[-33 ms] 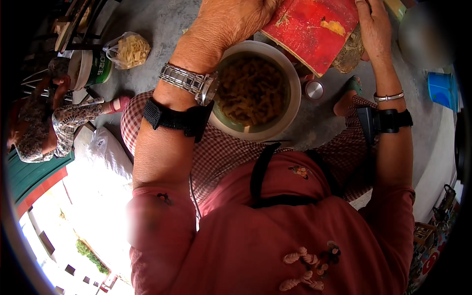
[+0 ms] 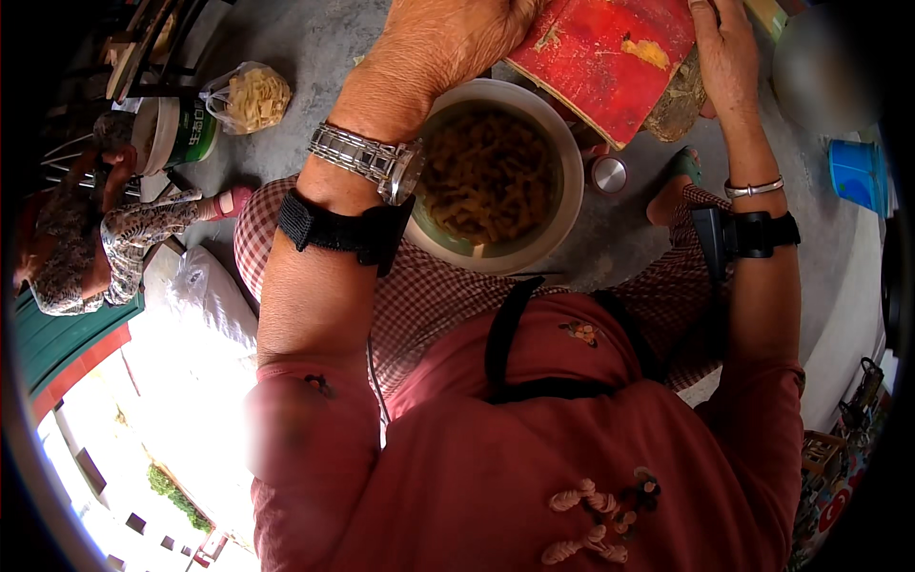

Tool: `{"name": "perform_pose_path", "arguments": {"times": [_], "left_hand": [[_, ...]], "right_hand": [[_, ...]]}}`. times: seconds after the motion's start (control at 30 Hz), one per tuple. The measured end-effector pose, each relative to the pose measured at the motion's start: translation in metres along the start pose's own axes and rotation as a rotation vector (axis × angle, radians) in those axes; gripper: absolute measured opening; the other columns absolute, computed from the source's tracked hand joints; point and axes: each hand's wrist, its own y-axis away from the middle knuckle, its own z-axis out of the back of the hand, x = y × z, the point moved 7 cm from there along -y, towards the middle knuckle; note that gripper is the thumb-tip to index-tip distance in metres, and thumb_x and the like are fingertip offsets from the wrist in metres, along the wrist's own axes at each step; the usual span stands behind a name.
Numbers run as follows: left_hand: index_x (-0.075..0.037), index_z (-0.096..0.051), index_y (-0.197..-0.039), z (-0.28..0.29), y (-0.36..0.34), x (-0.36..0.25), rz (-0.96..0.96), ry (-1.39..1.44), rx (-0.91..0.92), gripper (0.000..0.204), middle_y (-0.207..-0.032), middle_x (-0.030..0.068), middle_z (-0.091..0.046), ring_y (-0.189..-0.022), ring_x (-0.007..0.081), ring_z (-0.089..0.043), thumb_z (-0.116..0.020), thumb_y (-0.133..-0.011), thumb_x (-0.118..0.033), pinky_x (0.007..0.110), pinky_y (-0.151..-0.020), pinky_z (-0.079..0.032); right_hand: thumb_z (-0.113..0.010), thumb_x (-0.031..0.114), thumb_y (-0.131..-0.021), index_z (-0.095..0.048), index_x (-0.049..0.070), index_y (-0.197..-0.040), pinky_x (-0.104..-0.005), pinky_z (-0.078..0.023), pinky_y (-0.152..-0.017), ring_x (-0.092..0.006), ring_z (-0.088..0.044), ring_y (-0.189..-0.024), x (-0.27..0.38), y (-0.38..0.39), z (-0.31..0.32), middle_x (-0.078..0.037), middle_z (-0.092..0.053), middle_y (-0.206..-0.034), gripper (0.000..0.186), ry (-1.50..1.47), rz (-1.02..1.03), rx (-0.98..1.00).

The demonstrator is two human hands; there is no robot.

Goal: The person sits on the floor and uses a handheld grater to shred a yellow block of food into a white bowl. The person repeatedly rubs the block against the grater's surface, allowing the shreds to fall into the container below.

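Observation:
At the top of the head view, my left hand (image 2: 448, 38) reaches to the left edge of a worn red board (image 2: 600, 57); its fingertips are largely out of frame. My right hand (image 2: 724, 52) is closed on the board's right side. A rough brown block (image 2: 675, 110) shows under the board's lower right corner. Just below, a pale round basin (image 2: 567, 191) holds many brown pieces in liquid (image 2: 486, 176). A small metal-topped round item (image 2: 608, 173) stands beside the basin.
On the left sit a bag of pale pieces (image 2: 253, 95), a white-and-green bucket (image 2: 186, 133), a white sack (image 2: 205, 300) and another person (image 2: 119, 238) in patterned clothing. A blue container (image 2: 853, 176) stands at the right. My checked-trousered legs (image 2: 286, 229) surround the basin.

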Motion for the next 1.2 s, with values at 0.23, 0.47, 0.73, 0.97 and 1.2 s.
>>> {"name": "perform_pose_path", "arguments": {"times": [0.23,0.47,0.73,0.97,1.2], "left_hand": [[0.005,-0.058,-0.129,-0.001,0.000,0.000,-0.003,-0.019,-0.006,0.045,-0.136,0.0252,-0.055,-0.131,0.0375,-0.050,-0.056,-0.098,-0.028,0.041,-0.110,-0.040],[0.006,-0.060,-0.126,0.003,0.000,-0.003,0.011,0.013,-0.028,0.044,-0.134,0.0258,-0.056,-0.129,0.0382,-0.051,-0.057,-0.098,-0.027,0.042,-0.110,-0.041],[0.006,-0.060,-0.126,0.002,0.000,-0.003,-0.022,-0.005,-0.049,0.044,-0.133,0.0266,-0.057,-0.128,0.0383,-0.052,-0.057,-0.097,-0.027,0.042,-0.109,-0.042],[0.007,-0.061,-0.124,0.001,0.000,-0.002,-0.040,-0.001,-0.071,0.043,-0.130,0.0267,-0.059,-0.127,0.0384,-0.054,-0.059,-0.096,-0.026,0.042,-0.108,-0.042],[0.007,-0.061,-0.123,0.001,0.001,-0.002,-0.042,-0.022,-0.075,0.043,-0.130,0.0269,-0.059,-0.126,0.0383,-0.054,-0.058,-0.096,-0.026,0.042,-0.107,-0.043]], "right_hand": [[-0.050,0.019,-0.100,-0.053,0.005,-0.135,-0.0412,-0.034,-0.111,-0.0356,-0.047,-0.132,-0.008,0.000,-0.003,-0.021,-0.053,-0.138,0.038,0.004,0.005,-0.019],[-0.050,0.019,-0.100,-0.053,0.004,-0.135,-0.0413,-0.033,-0.112,-0.0354,-0.045,-0.134,-0.011,0.002,-0.003,-0.022,-0.050,-0.142,0.038,0.024,-0.001,-0.021],[-0.051,0.018,-0.100,-0.054,0.004,-0.134,-0.0406,-0.033,-0.113,-0.0345,-0.045,-0.134,-0.013,0.001,-0.004,-0.021,-0.050,-0.143,0.037,-0.010,0.005,-0.041],[-0.050,0.018,-0.100,-0.055,0.004,-0.134,-0.0406,-0.033,-0.113,-0.0345,-0.046,-0.134,-0.012,0.001,-0.003,-0.021,-0.052,-0.140,0.037,-0.001,-0.015,-0.034],[-0.050,0.019,-0.100,-0.055,0.005,-0.134,-0.0411,-0.033,-0.113,-0.0346,-0.045,-0.134,-0.006,0.001,-0.001,-0.020,-0.053,-0.139,0.037,0.030,-0.036,-0.017]]}}
